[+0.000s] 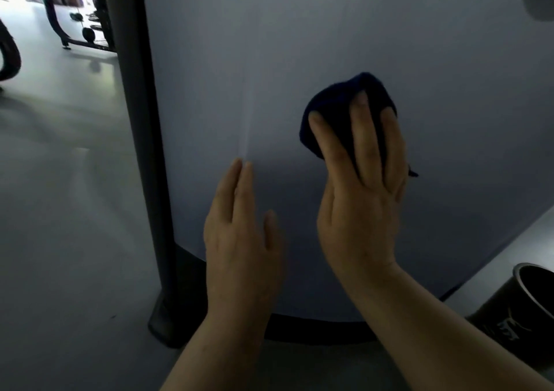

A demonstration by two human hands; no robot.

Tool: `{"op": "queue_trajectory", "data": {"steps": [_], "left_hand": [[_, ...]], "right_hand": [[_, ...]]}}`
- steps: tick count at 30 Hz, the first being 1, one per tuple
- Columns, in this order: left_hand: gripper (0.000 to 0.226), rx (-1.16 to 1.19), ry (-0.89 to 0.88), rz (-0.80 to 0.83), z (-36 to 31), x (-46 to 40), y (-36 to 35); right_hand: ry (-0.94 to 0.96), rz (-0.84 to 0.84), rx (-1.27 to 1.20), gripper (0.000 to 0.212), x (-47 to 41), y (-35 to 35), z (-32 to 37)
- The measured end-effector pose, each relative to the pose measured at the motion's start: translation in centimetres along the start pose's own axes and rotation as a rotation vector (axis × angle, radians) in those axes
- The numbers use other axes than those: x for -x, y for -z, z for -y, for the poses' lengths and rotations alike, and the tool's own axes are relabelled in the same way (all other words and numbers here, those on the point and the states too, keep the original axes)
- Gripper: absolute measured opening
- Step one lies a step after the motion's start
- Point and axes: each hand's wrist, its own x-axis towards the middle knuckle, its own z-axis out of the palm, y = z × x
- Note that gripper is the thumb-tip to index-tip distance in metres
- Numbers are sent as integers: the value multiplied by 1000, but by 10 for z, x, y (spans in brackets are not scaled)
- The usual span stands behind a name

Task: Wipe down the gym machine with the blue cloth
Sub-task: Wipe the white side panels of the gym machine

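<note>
The right hand [359,207] presses the blue cloth [344,111] flat against the pale panel [299,30] of the gym machine. Its fingers [364,138] are straight and spread over the cloth, so the hand is open and pushes, it does not curl around the fabric. The cloth is bunched into a dark lump under the fingertips, and one small corner sticks out at the right side of the hand.

The left hand [239,228] is also open, with straight fingers held together and the thumb apart. Its fingertips are at the panel, beside a thin vertical line of light (whether they touch the surface I cannot tell). It holds nothing.

A dark upright post [141,150] frames the left edge of the panel and stands on the grey floor [60,210]. At the lower right there is a black round container [521,309]. Far at the upper left, other gym equipment [87,24] stands on the floor.
</note>
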Motion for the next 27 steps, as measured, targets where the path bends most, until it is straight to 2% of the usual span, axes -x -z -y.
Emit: {"op": "queue_trajectory", "data": {"steps": [5,7,12,15,18,24,27], "left_hand": [[56,43,-26,-40,7,-7,10],[54,68,-2,-38,6,-9,15],[54,141,95,-41,10,-16,23],[56,137,134,-58,17,-19,25],[62,146,195,9,24,-21,23],[61,168,209,24,30,-24,26],[60,245,201,-18,39,-27,29]], "right_hand": [[218,151,116,65,49,-9,-13],[263,147,130,61,38,-8,-12],[134,42,99,54,-10,-8,12],[349,159,166,49,4,-16,15],[544,242,240,50,2,-18,12],[412,142,235,50,-49,-12,37],[586,224,283,47,-25,-24,38]]}}
